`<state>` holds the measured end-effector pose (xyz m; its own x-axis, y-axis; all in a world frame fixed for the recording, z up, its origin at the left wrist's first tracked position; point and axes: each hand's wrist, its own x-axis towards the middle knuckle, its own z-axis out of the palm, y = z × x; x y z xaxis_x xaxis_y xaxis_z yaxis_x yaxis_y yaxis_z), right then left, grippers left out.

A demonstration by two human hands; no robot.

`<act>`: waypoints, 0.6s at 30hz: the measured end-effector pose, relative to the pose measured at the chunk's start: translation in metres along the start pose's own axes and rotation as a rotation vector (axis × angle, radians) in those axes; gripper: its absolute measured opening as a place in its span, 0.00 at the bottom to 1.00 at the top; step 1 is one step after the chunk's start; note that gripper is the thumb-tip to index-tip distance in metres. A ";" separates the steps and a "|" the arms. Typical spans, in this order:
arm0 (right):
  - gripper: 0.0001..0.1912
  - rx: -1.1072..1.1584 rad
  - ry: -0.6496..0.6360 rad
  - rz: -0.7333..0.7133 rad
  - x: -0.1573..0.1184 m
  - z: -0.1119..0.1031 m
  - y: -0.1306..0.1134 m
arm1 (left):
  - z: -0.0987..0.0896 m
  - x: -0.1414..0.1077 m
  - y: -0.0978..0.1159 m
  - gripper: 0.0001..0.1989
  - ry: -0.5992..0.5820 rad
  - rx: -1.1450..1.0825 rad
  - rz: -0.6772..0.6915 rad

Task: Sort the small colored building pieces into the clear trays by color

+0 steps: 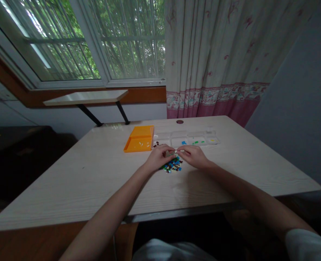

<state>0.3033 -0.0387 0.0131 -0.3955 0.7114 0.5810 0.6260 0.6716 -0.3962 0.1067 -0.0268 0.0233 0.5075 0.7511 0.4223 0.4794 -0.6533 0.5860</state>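
My left hand (pixel 160 157) and my right hand (pixel 194 156) meet over the table, thumbs and fingers pinched together. Between their fingertips is a tiny white piece (pixel 176 150), too small to tell its exact kind. Just below my hands lies a pile of small coloured pieces (pixel 173 166) in blue, green, brown, white and pale yellow, which look like toy building bricks. My left hand partly covers the pile's left side. Beyond my hands stands a clear compartment tray (pixel 179 137), holding brown, blue, green and yellow pieces in separate sections.
An orange tray (pixel 139 137) with several white pieces stands left of the clear one. On the pale wooden table (pixel 95 181), a raised shelf (pixel 90 97) on black legs rises at the back left. A round cable hole (pixel 179 122) is near the curtain (pixel 201 72).
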 end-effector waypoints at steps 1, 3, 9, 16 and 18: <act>0.11 0.005 -0.002 0.001 0.000 0.001 0.001 | 0.000 0.000 0.000 0.12 0.014 0.018 0.018; 0.11 0.007 -0.008 0.007 -0.001 0.002 0.002 | 0.000 0.000 0.001 0.12 0.051 0.027 0.046; 0.12 0.002 -0.009 0.023 0.000 0.002 0.002 | 0.000 0.000 0.002 0.10 0.074 0.035 0.059; 0.14 0.029 -0.006 0.052 0.000 0.004 0.001 | 0.003 -0.001 0.003 0.09 0.094 0.038 0.067; 0.13 0.045 -0.003 0.051 0.001 0.003 0.000 | 0.002 -0.001 0.003 0.09 0.101 0.051 0.078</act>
<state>0.3007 -0.0377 0.0111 -0.3661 0.7454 0.5571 0.6148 0.6432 -0.4564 0.1089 -0.0297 0.0233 0.4716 0.7017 0.5341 0.4785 -0.7123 0.5134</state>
